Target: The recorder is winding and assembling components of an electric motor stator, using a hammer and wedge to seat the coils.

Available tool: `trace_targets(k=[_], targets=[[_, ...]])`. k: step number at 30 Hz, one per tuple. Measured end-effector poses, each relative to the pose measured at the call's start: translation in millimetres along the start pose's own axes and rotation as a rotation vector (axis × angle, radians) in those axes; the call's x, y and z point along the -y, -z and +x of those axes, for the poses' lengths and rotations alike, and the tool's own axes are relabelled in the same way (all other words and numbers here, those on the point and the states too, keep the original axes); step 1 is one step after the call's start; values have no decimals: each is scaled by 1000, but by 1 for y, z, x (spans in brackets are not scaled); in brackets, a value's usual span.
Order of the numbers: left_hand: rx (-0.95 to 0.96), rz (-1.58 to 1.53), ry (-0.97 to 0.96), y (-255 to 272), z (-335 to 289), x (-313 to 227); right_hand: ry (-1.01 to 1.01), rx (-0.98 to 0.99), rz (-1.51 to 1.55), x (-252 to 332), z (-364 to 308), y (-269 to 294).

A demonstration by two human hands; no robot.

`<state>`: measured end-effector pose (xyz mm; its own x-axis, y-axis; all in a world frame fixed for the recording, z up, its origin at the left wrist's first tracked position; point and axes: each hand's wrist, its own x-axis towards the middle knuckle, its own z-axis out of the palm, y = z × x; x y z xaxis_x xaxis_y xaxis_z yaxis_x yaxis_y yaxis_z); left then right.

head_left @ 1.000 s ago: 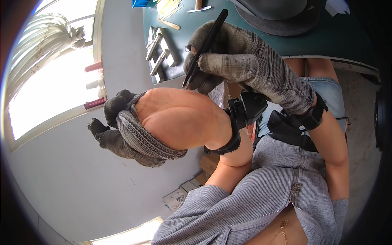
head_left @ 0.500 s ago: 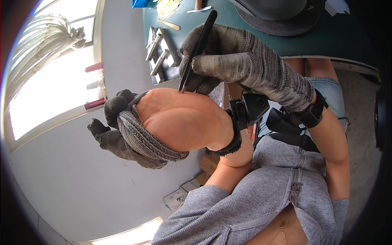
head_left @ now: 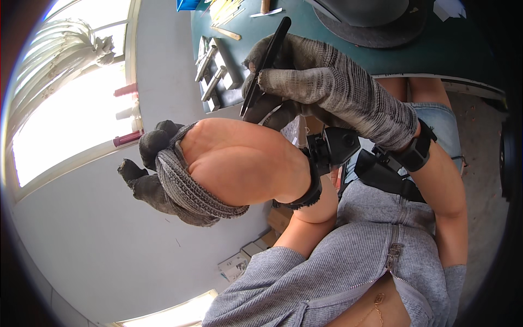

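Observation:
Black tweezers (head_left: 265,66) are pinched between the thumb and fingers of my right hand (head_left: 305,79), which wears a grey knit work glove. Their narrow tips point down, just off the bare edge of my left palm. My left hand (head_left: 190,169) is turned palm up, its glove (head_left: 190,182) folded back toward the fingers so the palm's heel is bare. Dark gloved fingertips on that hand are loosely bent and apart, with nothing visible between them. Each wrist wears a black strap; a black device (head_left: 340,146) sits on the left one.
A green-topped table (head_left: 305,30) lies beyond my hands. On it are metal blocks with rods (head_left: 218,71), thin yellow sticks (head_left: 226,13) and a dark round base (head_left: 370,32). A bright window (head_left: 71,109) with spools on its sill is at left. Cardboard boxes (head_left: 280,218) stand by the wall.
My right hand has lifted slightly, and the tweezers' tips have come up from the skin to just off the palm's edge. My left hand has hardly moved.

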<state>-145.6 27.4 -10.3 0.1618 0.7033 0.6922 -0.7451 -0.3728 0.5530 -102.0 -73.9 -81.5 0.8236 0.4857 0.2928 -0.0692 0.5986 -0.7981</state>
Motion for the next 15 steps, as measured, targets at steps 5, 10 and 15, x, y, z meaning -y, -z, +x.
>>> trace_targets(k=[5, 10, 15], targets=[[18, -134, 27, 5, 2, 6, 63, 27, 14, 0, 0, -2], [21, -222, 36, 11, 3, 10, 308, 49, -48, -12, 10, -4], [31, -340, 32, 11, 8, 9, -168, 45, 262, 3, 1, 2]])
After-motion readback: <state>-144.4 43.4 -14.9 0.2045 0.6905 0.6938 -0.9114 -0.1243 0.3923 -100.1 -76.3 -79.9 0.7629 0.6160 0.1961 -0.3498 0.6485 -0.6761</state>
